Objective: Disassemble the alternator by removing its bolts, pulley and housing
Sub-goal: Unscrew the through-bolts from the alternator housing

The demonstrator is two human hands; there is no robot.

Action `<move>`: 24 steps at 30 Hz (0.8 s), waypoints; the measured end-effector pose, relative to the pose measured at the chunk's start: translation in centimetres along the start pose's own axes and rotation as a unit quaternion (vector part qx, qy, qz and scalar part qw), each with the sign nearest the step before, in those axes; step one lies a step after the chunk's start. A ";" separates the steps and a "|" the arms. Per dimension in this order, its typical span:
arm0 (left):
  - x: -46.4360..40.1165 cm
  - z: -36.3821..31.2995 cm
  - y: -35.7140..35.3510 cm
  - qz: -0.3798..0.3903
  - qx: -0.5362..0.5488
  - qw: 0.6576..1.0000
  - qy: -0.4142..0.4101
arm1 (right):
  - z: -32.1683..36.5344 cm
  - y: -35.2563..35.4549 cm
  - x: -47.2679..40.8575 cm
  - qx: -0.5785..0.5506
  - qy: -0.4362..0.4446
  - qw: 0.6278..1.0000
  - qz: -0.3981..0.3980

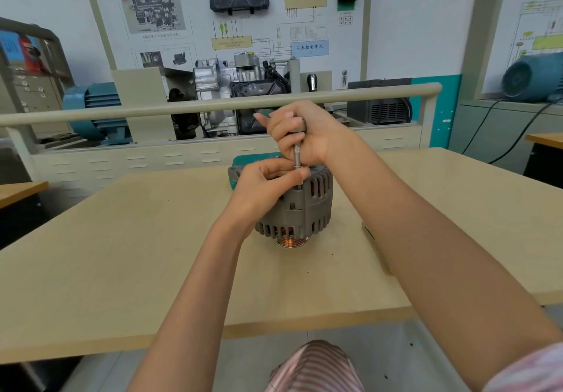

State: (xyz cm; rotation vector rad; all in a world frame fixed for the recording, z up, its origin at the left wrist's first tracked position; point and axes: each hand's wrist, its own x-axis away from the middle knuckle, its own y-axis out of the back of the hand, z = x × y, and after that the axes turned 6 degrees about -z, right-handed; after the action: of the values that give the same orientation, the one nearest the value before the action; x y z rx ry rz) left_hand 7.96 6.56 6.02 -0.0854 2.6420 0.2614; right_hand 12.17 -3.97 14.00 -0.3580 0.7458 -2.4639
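A grey slotted alternator (pixel 307 208) stands on the wooden table (pixel 152 254) with its copper-coloured pulley (pixel 292 243) facing down. A thin metal driver tool (pixel 297 160) stands upright on a bolt at the housing's top edge. My right hand (pixel 301 132) grips the tool's handle from above. My left hand (pixel 265 184) pinches the lower shaft just above the housing. The bolt itself is hidden by my fingers.
A green tool case (pixel 243 163) lies behind the alternator. A flat object (pixel 370 233) lies on the table to the right, partly hidden by my right forearm. A railed bench with a gearbox display (pixel 240 86) and blue motors stands beyond the table.
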 end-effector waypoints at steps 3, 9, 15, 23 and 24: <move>0.0 0.0 0.0 -0.005 -0.002 1.000 0.007 | 0.5 0.4 -0.2 0.030 -0.072 0.992 0.096; -0.1 0.1 -0.3 -0.016 -0.008 1.000 0.005 | 0.1 0.3 0.3 0.000 -0.052 0.992 0.114; -0.1 0.2 -0.4 -0.022 -0.012 1.000 0.002 | -1.9 -1.0 0.9 -0.088 0.214 0.953 -0.194; 0.1 0.3 -0.2 -0.029 -0.035 0.999 -0.026 | -3.0 -2.5 1.0 -0.136 0.304 0.895 -0.297; 0.1 0.3 -0.2 -0.029 -0.035 0.999 -0.026 | -2.9 -2.4 1.1 -0.129 0.294 0.900 -0.296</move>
State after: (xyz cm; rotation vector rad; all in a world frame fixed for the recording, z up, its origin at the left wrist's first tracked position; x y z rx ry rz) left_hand 8.03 6.41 5.73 -0.1756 2.5751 0.3309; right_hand 9.15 -1.60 13.15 0.1120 1.3911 -3.0972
